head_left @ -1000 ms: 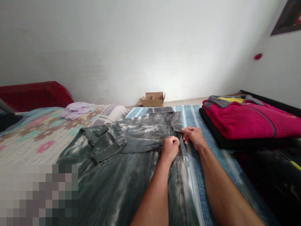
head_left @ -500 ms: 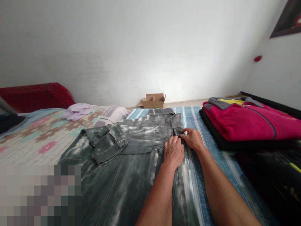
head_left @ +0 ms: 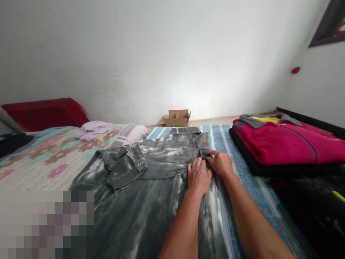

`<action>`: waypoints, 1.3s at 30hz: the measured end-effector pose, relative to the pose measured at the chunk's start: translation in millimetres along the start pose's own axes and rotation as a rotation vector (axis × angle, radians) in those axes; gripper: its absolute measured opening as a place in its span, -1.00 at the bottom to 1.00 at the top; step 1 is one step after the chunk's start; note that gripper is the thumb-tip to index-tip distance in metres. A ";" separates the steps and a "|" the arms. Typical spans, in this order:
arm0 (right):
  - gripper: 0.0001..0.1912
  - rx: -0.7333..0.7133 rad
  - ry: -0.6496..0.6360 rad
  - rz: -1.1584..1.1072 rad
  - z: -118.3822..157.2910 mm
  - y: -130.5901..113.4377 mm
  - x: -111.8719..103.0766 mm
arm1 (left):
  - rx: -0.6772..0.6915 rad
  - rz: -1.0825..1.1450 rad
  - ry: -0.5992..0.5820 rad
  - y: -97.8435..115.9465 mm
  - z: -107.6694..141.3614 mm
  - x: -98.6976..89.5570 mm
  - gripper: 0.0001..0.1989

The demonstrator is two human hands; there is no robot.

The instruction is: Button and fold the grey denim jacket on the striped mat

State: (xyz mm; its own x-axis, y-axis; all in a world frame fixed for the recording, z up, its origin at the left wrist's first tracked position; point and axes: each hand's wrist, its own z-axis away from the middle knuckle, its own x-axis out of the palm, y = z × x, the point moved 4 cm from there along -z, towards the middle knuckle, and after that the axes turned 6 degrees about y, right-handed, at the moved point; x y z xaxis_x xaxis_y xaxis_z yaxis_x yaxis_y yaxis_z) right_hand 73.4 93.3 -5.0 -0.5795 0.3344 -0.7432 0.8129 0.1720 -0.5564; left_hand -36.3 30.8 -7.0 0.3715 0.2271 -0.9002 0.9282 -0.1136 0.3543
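Note:
A grey tie-dyed denim jacket (head_left: 159, 201) lies spread over the bed, its collar toward the wall. One sleeve (head_left: 128, 169), with a buttoned cuff, is folded across its left side. My left hand (head_left: 198, 175) rests palm down on the jacket's right side, fingers stretched over the fabric. Just beyond and to the right, my right hand (head_left: 221, 162) pinches a fold of the jacket near its right edge between thumb and forefinger. The fingertips of both hands are close together, and the cloth right under them is partly hidden.
A blue striped sheet (head_left: 242, 187) lies beneath. To the right sit a folded magenta fleece (head_left: 291, 142) and dark clothes (head_left: 309, 212). A cardboard box (head_left: 177, 118) stands by the wall. Leftward are a lilac cloth (head_left: 93, 130), a flowered cover (head_left: 72, 162) and a red item (head_left: 45, 113).
The view has shifted slightly, so everything sits a little lower. My right hand's fingers have closed in a little on the jacket's edge; my left hand stays in place.

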 end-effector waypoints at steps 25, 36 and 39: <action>-0.58 -0.236 -0.143 0.021 14.8 -26.8 23.2 | -0.067 0.050 0.030 1.9 -79.8 -28.4 -0.75; -0.62 -0.242 -0.032 0.049 15.1 -20.9 31.6 | 0.129 -0.012 -0.222 -39.6 -132.5 24.8 -0.59; -0.65 -0.246 -0.026 0.062 15.6 -21.8 30.0 | 0.140 -0.036 -0.225 -43.4 -142.6 31.6 -0.56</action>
State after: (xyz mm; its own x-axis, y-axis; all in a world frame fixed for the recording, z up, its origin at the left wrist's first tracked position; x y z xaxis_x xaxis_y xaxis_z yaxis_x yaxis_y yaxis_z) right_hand 37.4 85.1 -20.9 -0.5267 0.3281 -0.7842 0.8350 0.3729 -0.4047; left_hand -61.8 180.8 -14.8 0.3096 0.0144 -0.9508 0.9228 -0.2458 0.2968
